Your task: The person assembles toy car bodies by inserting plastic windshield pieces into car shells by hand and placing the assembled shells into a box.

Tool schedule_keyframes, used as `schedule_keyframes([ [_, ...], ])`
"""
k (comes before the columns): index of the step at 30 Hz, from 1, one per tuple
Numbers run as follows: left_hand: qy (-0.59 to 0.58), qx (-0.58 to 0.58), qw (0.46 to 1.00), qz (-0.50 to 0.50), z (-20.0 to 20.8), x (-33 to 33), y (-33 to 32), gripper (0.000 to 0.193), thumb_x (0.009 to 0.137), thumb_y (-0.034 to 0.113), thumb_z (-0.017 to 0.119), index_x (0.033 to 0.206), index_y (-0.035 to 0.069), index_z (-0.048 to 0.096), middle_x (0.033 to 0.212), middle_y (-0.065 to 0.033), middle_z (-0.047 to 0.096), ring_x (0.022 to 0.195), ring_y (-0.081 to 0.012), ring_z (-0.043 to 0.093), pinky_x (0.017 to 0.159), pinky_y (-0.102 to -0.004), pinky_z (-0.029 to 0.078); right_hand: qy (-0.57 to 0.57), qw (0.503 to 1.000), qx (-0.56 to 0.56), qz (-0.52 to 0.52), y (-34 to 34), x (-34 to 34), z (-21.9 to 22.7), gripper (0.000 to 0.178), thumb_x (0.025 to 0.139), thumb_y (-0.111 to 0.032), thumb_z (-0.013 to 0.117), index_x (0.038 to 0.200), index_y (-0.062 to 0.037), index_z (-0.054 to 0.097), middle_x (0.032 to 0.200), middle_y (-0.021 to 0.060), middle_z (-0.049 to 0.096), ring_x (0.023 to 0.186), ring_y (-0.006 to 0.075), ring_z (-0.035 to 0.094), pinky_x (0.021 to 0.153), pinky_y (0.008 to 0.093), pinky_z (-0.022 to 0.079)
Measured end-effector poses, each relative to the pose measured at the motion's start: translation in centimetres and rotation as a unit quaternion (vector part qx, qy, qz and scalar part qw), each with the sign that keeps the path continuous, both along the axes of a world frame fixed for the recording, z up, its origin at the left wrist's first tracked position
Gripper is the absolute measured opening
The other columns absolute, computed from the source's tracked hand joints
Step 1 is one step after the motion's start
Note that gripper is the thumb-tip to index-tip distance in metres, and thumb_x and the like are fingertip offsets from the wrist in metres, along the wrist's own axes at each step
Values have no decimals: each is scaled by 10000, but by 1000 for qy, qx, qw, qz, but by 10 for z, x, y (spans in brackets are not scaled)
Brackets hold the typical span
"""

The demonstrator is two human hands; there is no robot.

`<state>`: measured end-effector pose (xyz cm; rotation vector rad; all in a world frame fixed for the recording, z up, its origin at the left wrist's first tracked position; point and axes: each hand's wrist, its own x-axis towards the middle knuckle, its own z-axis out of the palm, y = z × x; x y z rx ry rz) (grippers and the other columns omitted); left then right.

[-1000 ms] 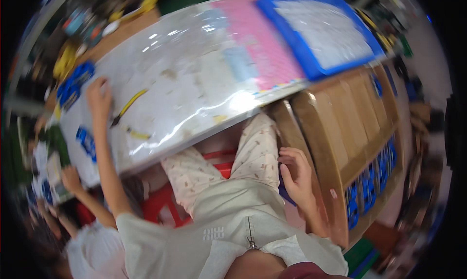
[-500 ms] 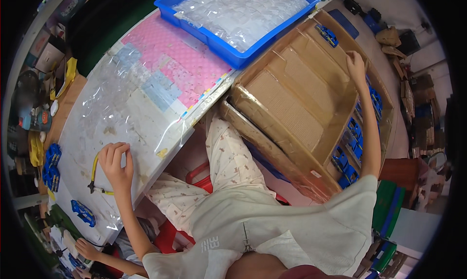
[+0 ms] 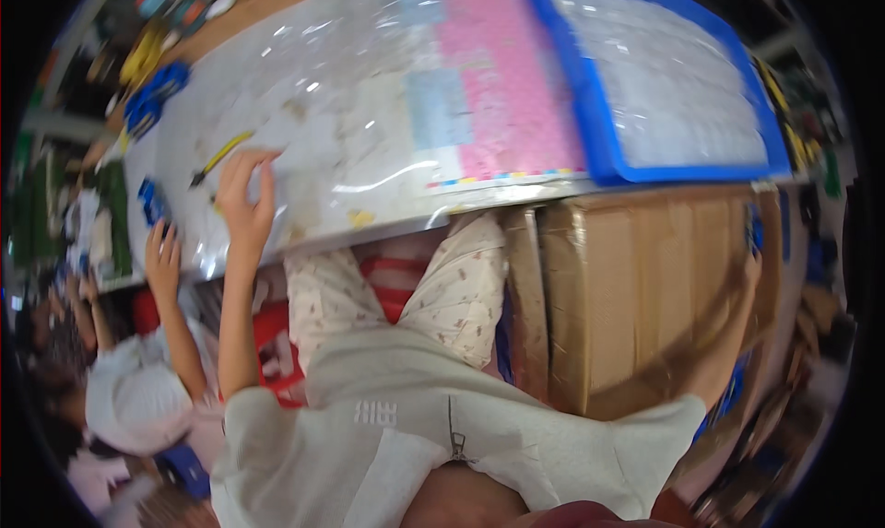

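Observation:
Over the white worktop (image 3: 323, 95), my left hand (image 3: 247, 189) is raised with its fingers loosely curved and the thumb apart, holding nothing. Just beyond it lies a thin yellow-handled hand tool (image 3: 223, 157) with a dark end. My right arm stretches over the open cardboard box (image 3: 659, 288) on the right. At the box's far right end, my right hand (image 3: 753, 268) meets the lower end of a blue moulded plastic piece (image 3: 754, 228) with dark parts. Blur hides whether its fingers grip the piece.
A blue tray (image 3: 599, 150) of clear plastic packs stands at the worktop's right end, beside a pink sheet (image 3: 516, 95). More blue pieces (image 3: 155, 99) sit at the far left. A co-worker's hand (image 3: 163, 252) rests at the left edge near another blue piece (image 3: 150, 201).
The view has swung round, so the worktop now lies across the top. My right hand has come from apart to right against the blue piece in the box. My left hand stays raised over the worktop.

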<state>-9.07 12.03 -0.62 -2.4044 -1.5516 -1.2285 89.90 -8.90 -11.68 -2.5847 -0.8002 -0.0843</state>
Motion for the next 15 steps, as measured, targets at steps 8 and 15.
schedule_keyframes([
  [8,-79,-19,997,-18,-13,33,-2,82,741,-5,547,802,18,598,755,-95,581,707,-241,546,675,-307,400,-49,998,13,35,28,20,0,529,772,-449,593,898,64,576,843,204,628,768,307,593,713,357,444],
  [15,42,-62,996,-40,-8,66,-23,278,741,113,604,1005,39,556,1046,-120,541,995,-298,500,864,-381,383,-87,991,54,-83,31,-48,27,694,742,-538,607,947,125,585,872,212,629,790,279,596,735,376,434],
])
